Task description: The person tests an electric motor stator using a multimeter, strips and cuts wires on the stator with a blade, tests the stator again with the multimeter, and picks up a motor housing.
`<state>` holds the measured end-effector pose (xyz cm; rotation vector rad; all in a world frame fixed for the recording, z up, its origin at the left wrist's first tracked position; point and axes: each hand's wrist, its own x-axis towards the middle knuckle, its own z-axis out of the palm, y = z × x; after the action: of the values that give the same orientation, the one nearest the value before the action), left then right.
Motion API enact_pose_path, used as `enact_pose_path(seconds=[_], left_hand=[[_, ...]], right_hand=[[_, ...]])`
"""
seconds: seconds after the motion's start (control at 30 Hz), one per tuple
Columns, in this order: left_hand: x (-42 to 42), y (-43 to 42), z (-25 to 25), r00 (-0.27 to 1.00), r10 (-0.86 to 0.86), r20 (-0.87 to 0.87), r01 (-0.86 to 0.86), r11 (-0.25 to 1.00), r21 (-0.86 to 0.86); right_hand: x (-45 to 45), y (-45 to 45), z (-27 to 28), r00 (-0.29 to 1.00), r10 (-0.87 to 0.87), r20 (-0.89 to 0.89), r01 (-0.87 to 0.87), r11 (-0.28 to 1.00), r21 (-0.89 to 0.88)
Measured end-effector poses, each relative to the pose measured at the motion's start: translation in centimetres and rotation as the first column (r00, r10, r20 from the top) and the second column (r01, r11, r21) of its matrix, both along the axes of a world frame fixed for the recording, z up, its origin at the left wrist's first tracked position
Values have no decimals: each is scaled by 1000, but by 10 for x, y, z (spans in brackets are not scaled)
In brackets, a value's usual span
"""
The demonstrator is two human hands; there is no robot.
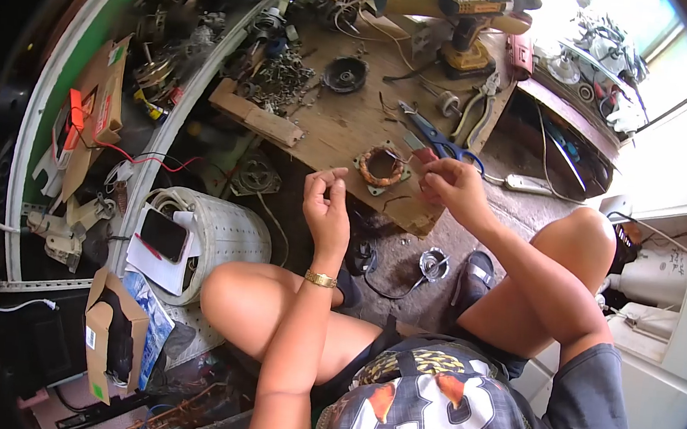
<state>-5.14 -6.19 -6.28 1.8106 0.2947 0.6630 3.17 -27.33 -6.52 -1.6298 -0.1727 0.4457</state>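
Observation:
A small motor stator (pixel 382 169), a ring wound with copper-coloured wire, lies near the front corner of the wooden workbench (pixel 350 137). My left hand (pixel 326 206) is raised just left of the stator, its thumb and fingers drawn together. Whether anything thin is between them cannot be made out. My right hand (pixel 455 188) is at the stator's right with fingers pinched. Close against its fingertips is a small reddish piece (pixel 424 154) with a metallic end; the fingers hide how it is held. Blue-handled scissors (pixel 440 141) lie just beyond that hand.
Pliers (pixel 477 116) and a yellow cordless drill (pixel 466 49) are at the bench's back right. A dark round dish (pixel 345 75) stands near loose screws (pixel 283 78). A wood block (pixel 255 117) lies along the left edge. A phone (pixel 164 235) rests on a white drum (pixel 231 233).

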Motion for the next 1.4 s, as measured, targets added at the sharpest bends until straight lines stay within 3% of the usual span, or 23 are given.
enact_pose_path(seconds=[0.07, 0.1, 0.2, 0.23, 0.33, 0.47, 0.6, 0.7, 0.73, 0.8, 0.83, 0.93, 0.97, 1.0, 1.07, 1.23, 1.4], left_hand=[[-4, -4, 0, 994, 0, -107, 3, 1000, 26], [-4, -7, -1, 997, -15, -82, 26, 991, 135], [-6, -18, -6, 995, -43, -85, 62, 970, 236], [-5, -18, -12, 997, -48, -58, 61, 967, 246], [-3, -23, -24, 998, -21, -55, 27, 994, 106], [1, -22, -41, 998, -59, 27, 59, 998, -5], [0, -19, -38, 994, -83, 65, 81, 996, 44], [0, -22, -39, 994, -74, 77, 69, 995, 71], [1, -23, -39, 995, -65, 72, 60, 996, 69], [3, -24, -39, 996, -53, 69, 49, 997, 55], [4, -25, -40, 996, -50, 68, 47, 998, 48], [6, -26, -41, 999, -22, 47, 21, 999, 26], [7, -27, -41, 999, -26, 46, 25, 999, 20], [8, -27, -41, 999, -28, 45, 27, 1000, 15], [8, -27, -41, 999, -26, 42, 26, 1000, 5], [9, -29, -40, 999, -26, 39, 29, 996, -86], [11, -30, -42, 999, -12, 51, 16, 998, -68]], right_hand=[[-1, -2, -4, 999, 18, 31, -17, 999, -34], [-2, -1, 0, 999, 4, 32, -4, 1000, -15], [2, -7, 18, 921, 57, 384, 90, 931, -353], [6, -5, 27, 863, 43, 503, 186, 900, -395], [28, -3, 30, 740, 120, 662, 262, 855, -448], [42, 16, 12, 705, 350, 617, 223, 717, -661], [44, 28, 4, 704, 319, 634, 247, 728, -640], [52, 21, 7, 822, 101, 560, 252, 818, -517], [50, 15, 11, 828, -2, 560, 264, 883, -388], [49, 4, 17, 965, -158, 211, 175, 982, -66], [47, 2, 16, 930, -164, 328, 148, 986, 75], [9, 0, 39, 909, -87, 408, 201, 949, -244], [-15, 9, 56, 819, 86, 567, 229, 857, -461], [-26, 12, 61, 855, 195, 480, 122, 824, -553], [-40, 16, 57, 815, 357, 456, -16, 801, -599], [-39, 32, 44, 839, 352, 416, -118, 862, -492], [-37, 42, 38, 817, 367, 444, -134, 871, -472]])
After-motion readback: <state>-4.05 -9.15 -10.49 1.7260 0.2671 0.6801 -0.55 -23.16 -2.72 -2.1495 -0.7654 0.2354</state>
